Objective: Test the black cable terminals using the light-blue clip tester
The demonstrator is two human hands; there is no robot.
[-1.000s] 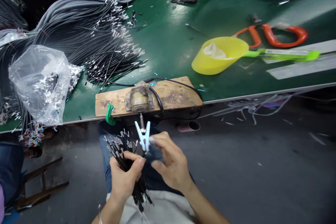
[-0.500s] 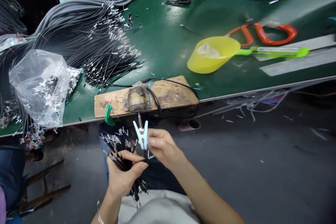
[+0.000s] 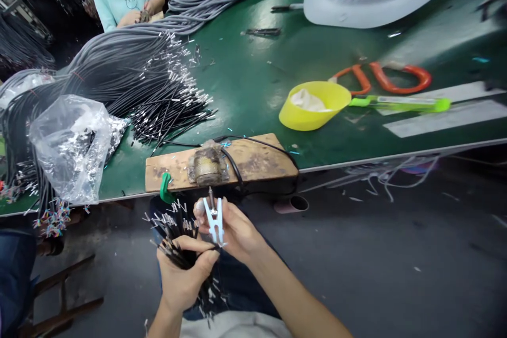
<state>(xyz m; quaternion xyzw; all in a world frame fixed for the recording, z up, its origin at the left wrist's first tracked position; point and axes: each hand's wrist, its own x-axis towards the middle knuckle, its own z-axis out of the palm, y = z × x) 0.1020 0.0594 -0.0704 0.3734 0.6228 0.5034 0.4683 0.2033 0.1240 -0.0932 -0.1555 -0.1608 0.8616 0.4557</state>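
In my left hand is a bundle of thin black cables with bare silvery ends fanned out at the top. Its thumb and forefinger pinch together near a fine cable end. My right hand has its fingers around a light-blue clothespin, on either side of its upper arms. The clothespin sits on a thin metal rod that sticks out below a wrapped coil-like block. That block is mounted on a wooden board at the table edge.
A green clamp grips the board. On the green table are heaped grey cables, a plastic bag, a yellow cup, orange-handled scissors, a highlighter and a fan. A co-worker sits opposite.
My right hand has moved left, from the clothespin's right edge to around it, and the clothespin's arms look closer together. My left hand still holds the cables. The camera view has tilted up.
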